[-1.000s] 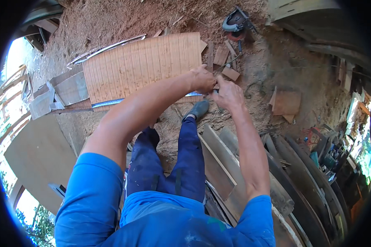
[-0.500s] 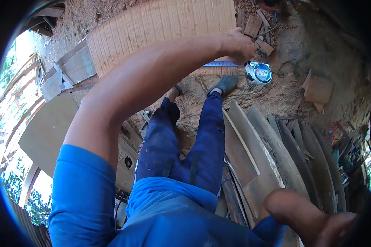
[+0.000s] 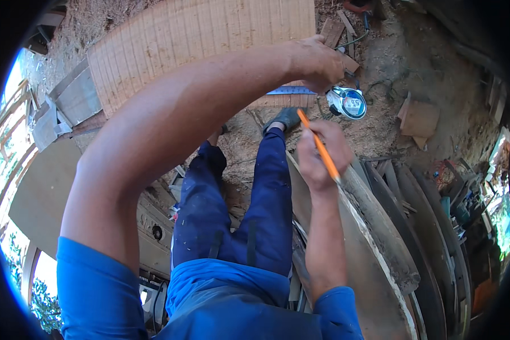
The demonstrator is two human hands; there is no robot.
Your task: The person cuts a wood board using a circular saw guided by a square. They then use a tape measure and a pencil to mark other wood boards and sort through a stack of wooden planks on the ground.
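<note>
My left arm reaches across a broad, saw-marked wooden board (image 3: 209,31). At the board's right end my left hand (image 3: 318,63) is closed around the near part of a tape measure (image 3: 350,102), fingertips partly hidden. The tape's round case, white with a blue-rimmed face, juts out beyond the hand. Its blade (image 3: 289,90) lies along the board's near edge, partly covered by my forearm. My right hand (image 3: 324,153), slightly blurred, grips an orange pencil (image 3: 318,141) below the tape case. The pencil slants, with its upper end toward the board's edge.
Long planks (image 3: 379,226) lean side by side at the lower right. Wood offcuts (image 3: 420,119) and a dark cable (image 3: 360,38) lie on the sawdust-strewn ground. A flat pale panel (image 3: 45,187) stands left of my legs. My shoe (image 3: 283,118) is close to the board's near edge.
From the lower right, my right hand has swung up and inward, and the orange pencil now shows in it. My left hand stays by the tape; the whole view has shifted slightly.
</note>
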